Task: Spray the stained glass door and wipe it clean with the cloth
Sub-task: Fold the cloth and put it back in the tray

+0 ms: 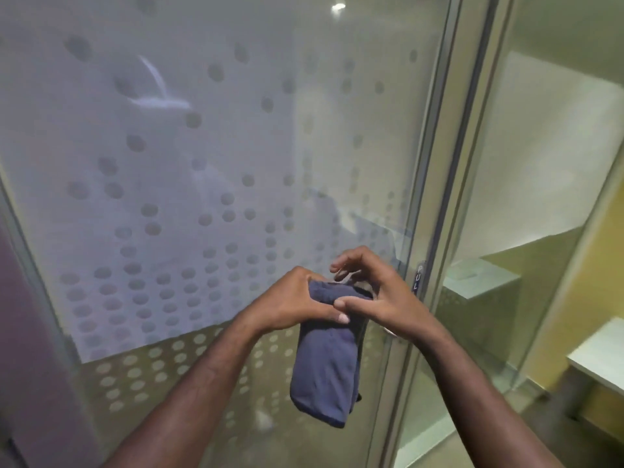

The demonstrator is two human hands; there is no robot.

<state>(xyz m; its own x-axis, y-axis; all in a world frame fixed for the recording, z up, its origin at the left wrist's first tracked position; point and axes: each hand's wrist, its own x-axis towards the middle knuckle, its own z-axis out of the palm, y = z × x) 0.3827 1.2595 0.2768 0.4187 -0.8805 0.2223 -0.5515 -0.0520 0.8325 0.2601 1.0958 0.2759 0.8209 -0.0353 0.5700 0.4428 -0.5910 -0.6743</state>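
Observation:
A glass door [202, 146] with a frosted dotted film fills the view in front of me. A pale curved smear [155, 92] shows on the glass at the upper left. A folded dark blue cloth [326, 363] hangs down in front of the lower part of the door. My left hand [297, 304] grips the cloth's top edge. My right hand [371, 292] pinches the same top edge from the right, with its other fingers spread. No spray bottle is in view.
The door's metal frame [435, 197] runs down on the right, with a small "PULL" label [419, 275]. Behind a clear glass panel [540, 163] are a pale counter [479, 278] and a yellow wall. A purple surface [20, 332] stands at the left.

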